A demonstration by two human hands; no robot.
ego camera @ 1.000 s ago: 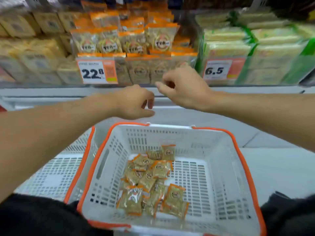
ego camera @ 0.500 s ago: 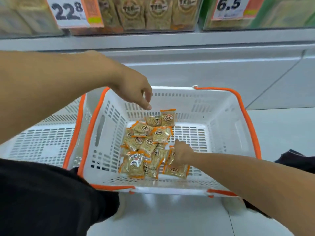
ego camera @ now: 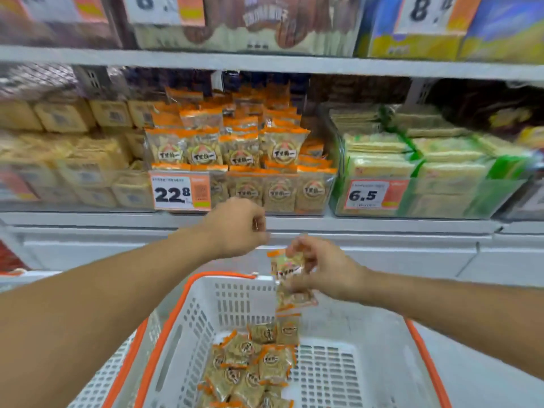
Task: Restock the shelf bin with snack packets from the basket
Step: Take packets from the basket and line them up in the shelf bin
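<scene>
- We see our right hand [ego camera: 326,272] above the far rim of the white basket [ego camera: 235,293], fingers curled round a couple of snack packets [ego camera: 287,266].
- Our left hand [ego camera: 235,228] hangs in front of the shelf edge, fingers curled loosely with nothing in them that we can make out.
- More packets [ego camera: 250,366] lie heaped on the basket floor.
- The clear shelf bin [ego camera: 312,201] stands beyond the hands, already stacked with orange-edged packets, behind the 22.8 price tag [ego camera: 179,191].
</scene>
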